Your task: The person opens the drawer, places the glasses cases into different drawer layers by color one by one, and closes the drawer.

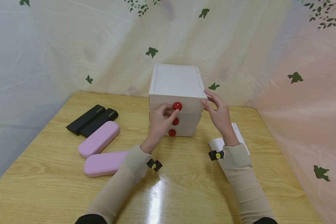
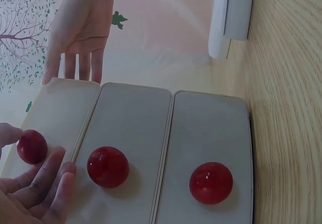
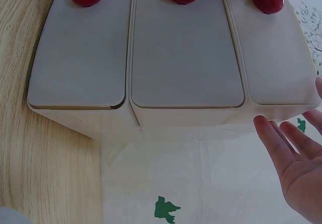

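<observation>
A white three-drawer box [image 1: 179,80] stands on the table, with a round red knob on each drawer front. My left hand [image 1: 160,122] is at the top drawer, its thumb and fingers on either side of the top red knob [image 2: 32,147], pinching it. Below it, the middle knob [image 2: 108,167] and the bottom knob [image 2: 211,183] are free of the hand. With fingers extended, my right hand [image 1: 219,115] steadies the box's upper right corner. All three drawer fronts sit flush in the right wrist view.
On the left of the wooden table [image 1: 58,186] lie two pink cases [image 1: 99,139] and two black boxes [image 1: 86,119]. White items [image 1: 217,144] lie partly hidden under my right forearm. A leaf-patterned curtain [image 1: 114,46] hangs behind the table.
</observation>
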Tool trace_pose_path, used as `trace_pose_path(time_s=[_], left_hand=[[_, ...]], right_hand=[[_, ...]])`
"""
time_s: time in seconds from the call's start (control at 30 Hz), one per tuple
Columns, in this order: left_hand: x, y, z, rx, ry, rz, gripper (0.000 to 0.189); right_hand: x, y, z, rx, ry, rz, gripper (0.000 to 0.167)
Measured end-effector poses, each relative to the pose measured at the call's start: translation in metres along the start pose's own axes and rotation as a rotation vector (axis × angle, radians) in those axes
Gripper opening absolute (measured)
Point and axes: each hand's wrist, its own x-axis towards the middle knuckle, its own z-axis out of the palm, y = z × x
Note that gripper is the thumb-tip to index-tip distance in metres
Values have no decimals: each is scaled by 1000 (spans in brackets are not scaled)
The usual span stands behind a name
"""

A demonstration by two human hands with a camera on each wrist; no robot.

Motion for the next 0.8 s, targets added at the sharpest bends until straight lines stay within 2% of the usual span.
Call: trace_pose_path(time_s=[0.13, 0.33, 0.57, 0.8], left_hand=[[-1, 3, 3, -6, 17, -50, 32], [-2, 4, 8, -126, -9, -165, 32], [0, 1, 14, -259, -17, -203, 36], [-1, 6, 20, -385, 33, -260, 38]], right_hand=[[1, 1, -1, 8, -3, 2, 45], [2, 2, -1, 7, 2, 1, 45], [2, 1, -1, 5, -6, -1, 44], [2, 1, -1, 17, -1, -1, 43]])
